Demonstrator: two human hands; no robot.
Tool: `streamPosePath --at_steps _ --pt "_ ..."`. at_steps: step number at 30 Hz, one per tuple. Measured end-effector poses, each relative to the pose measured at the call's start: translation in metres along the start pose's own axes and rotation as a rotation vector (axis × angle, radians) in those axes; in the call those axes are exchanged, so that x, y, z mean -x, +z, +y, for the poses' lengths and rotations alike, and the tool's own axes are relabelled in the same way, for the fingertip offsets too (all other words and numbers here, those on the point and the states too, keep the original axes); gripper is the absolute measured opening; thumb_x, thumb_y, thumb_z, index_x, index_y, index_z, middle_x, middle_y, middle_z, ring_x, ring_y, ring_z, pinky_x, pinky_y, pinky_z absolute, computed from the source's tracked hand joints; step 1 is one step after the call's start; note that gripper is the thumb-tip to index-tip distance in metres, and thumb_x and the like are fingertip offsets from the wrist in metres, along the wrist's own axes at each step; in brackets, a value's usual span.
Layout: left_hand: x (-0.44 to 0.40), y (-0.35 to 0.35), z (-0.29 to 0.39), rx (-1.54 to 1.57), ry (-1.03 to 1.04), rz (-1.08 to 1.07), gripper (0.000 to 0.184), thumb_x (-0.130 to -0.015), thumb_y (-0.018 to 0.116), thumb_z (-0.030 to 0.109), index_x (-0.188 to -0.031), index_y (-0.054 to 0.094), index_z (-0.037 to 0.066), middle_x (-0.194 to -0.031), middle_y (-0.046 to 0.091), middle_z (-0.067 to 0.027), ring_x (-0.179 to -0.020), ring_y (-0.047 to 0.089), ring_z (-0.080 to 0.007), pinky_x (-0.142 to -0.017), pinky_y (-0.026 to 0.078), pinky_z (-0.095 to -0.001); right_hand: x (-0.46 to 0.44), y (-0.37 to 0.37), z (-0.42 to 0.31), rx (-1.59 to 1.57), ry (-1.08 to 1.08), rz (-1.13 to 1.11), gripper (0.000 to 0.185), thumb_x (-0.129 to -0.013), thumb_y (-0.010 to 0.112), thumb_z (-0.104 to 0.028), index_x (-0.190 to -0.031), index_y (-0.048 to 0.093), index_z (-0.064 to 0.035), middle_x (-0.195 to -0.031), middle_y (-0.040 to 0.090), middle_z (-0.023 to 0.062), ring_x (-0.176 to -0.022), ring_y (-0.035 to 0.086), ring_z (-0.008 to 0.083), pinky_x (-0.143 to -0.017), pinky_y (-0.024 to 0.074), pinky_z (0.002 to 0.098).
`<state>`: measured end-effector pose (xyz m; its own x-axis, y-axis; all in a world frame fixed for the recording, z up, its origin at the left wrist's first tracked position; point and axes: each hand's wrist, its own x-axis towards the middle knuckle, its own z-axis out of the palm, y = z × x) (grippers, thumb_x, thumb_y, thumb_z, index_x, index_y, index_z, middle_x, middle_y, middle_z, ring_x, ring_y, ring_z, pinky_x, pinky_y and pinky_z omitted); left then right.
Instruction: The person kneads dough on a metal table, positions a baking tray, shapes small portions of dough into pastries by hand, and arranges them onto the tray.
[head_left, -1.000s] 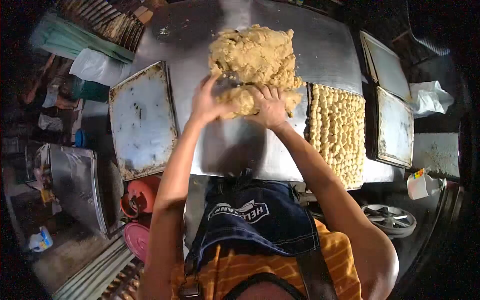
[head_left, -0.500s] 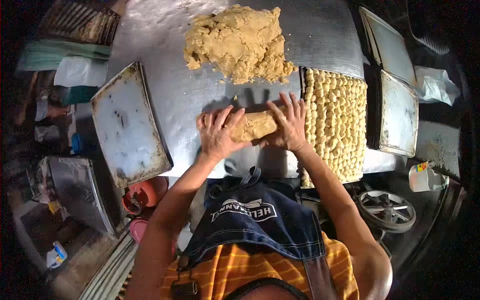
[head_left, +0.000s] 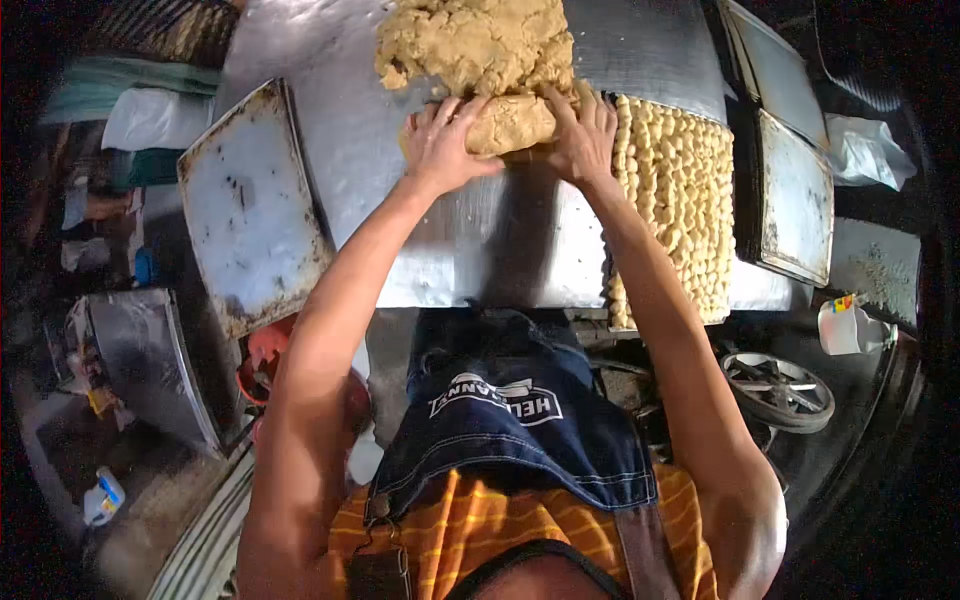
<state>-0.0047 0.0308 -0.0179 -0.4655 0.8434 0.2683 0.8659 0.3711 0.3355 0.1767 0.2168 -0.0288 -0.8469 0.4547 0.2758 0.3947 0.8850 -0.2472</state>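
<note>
A thick log of yellowish dough [head_left: 512,124] lies crosswise on the metal table [head_left: 440,262], close against a large crumbly dough mass [head_left: 475,42]. My left hand [head_left: 440,148] grips the log's left end, fingers curled over the far side and thumb pointing inward on the near side. At the other end my right hand [head_left: 584,138] holds it the same way, its fingers beside the corner of a tray. The log's underside and both its ends are covered by my hands.
Right of my hands, rows of small dough pieces [head_left: 672,205] fill a tray. A worn baking tray [head_left: 250,205] rests at the table's left edge, and more trays [head_left: 795,200] stand at the right. Below right are a wheel [head_left: 776,390] and a white plastic container [head_left: 842,328].
Both hands have moved forward, away from my body, taking the dough log with them. It now sits by the big dough mass, where before a gap lay between them.
</note>
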Motion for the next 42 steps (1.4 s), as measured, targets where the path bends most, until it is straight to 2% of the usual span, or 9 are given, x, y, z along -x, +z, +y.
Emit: streamPosePath --at_steps 8,13,20,26,33,35,38,40,42 --pt "0.085 -0.03 0.058 0.017 0.007 -0.169 0.102 -0.06 0.086 0.07 -0.151 0.055 0.034 -0.146 0.056 -0.0049 -0.132 0.048 -0.0319 -0.111 0.032 -0.0579 0.028 -0.027 -0.004 -0.281 0.078 0.291 0.097 -0.075 0.068 -0.083 -0.147 0.057 -0.0188 -0.148 0.052 0.0141 -0.139 0.045 0.0371 -0.113 0.0368 0.0523" --pt "0.083 -0.023 0.045 0.082 -0.004 -0.144 0.099 -0.061 0.088 0.065 -0.149 0.057 0.034 -0.152 0.051 -0.004 -0.132 0.046 -0.0323 -0.11 0.032 -0.0596 0.04 -0.001 -0.016 -0.097 -0.097 -0.204 0.088 -0.077 0.064 -0.085 -0.13 0.07 -0.0159 -0.126 0.068 0.01 -0.118 0.06 0.0283 -0.104 0.04 0.0556" --pt "0.107 0.025 0.041 -0.011 -0.01 0.288 0.085 -0.057 0.09 0.055 -0.138 0.067 0.039 -0.134 0.058 -0.0023 -0.115 0.054 -0.0323 -0.101 0.039 -0.0573 0.047 0.002 -0.04 -0.157 -0.2 0.234 0.087 -0.068 0.062 -0.093 -0.104 0.08 -0.015 -0.101 0.073 0.0034 -0.088 0.062 0.0231 -0.089 0.0439 0.0396" --pt "0.014 0.026 -0.001 -0.046 -0.044 0.079 0.086 -0.062 0.085 0.062 -0.142 0.062 0.039 -0.124 0.063 0.0014 -0.101 0.056 -0.0284 -0.09 0.043 -0.0483 -0.05 0.033 -0.005 -0.087 -0.214 0.301 0.082 -0.072 0.06 -0.09 -0.097 0.08 -0.0146 -0.104 0.069 0.0063 -0.088 0.055 0.0239 -0.082 0.0423 0.0413" --pt "0.015 -0.016 0.029 -0.208 -0.034 0.119 0.096 -0.072 0.082 0.066 -0.153 0.05 0.026 -0.151 0.048 -0.0054 -0.125 0.054 -0.0347 -0.104 0.042 -0.0554 -0.006 0.005 -0.016 -0.107 0.108 0.352 0.075 -0.086 0.058 -0.078 -0.123 0.068 -0.0137 -0.139 0.055 0.0153 -0.121 0.052 0.0397 -0.104 0.04 0.055" --pt "0.058 -0.01 0.043 0.195 -0.032 0.23 0.09 -0.081 0.08 0.056 -0.153 0.048 0.012 -0.146 0.053 -0.0119 -0.125 0.055 -0.0348 -0.109 0.038 -0.0581 0.067 -0.053 -0.027 -0.137 0.161 0.393 0.049 -0.089 0.076 -0.045 -0.121 0.067 -0.0076 -0.141 0.054 0.0188 -0.127 0.051 0.0375 -0.109 0.0385 0.0545" --pt "0.104 0.02 0.077 0.754 -0.071 -0.429 0.052 -0.092 0.076 0.019 -0.138 0.062 -0.001 -0.109 0.073 -0.013 -0.083 0.069 -0.0253 -0.081 0.056 -0.0384 0.198 -0.098 -0.006 0.105 0.63 0.543 0.046 -0.089 0.079 -0.033 -0.119 0.063 -0.002 -0.136 0.057 0.018 -0.12 0.054 0.0362 -0.107 0.041 0.0501" --pt "0.101 0.037 0.131 0.882 -0.048 -0.348 0.031 -0.093 0.072 0.008 -0.122 0.07 -0.004 -0.102 0.075 -0.0113 -0.069 0.068 -0.0175 -0.066 0.058 -0.0306 0.28 -0.12 0.021 0.135 1.287 0.662 0.043 -0.094 0.073 -0.032 -0.117 0.062 0.0023 -0.129 0.06 0.0197 -0.118 0.055 0.0343 -0.102 0.0447 0.0459" --pt "0.084 0.083 0.159 1.014 -0.246 -0.638 0.025 -0.099 0.063 0.005 -0.121 0.069 -0.006 -0.1 0.076 -0.0119 -0.07 0.071 -0.0176 -0.063 0.058 -0.0279 0.334 -0.122 0.035 0.173 1.514 0.633 0.044 -0.101 0.065 -0.035 -0.116 0.062 0.0059 -0.12 0.064 0.0214 -0.11 0.059 0.0311 -0.095 0.0493 0.0424"
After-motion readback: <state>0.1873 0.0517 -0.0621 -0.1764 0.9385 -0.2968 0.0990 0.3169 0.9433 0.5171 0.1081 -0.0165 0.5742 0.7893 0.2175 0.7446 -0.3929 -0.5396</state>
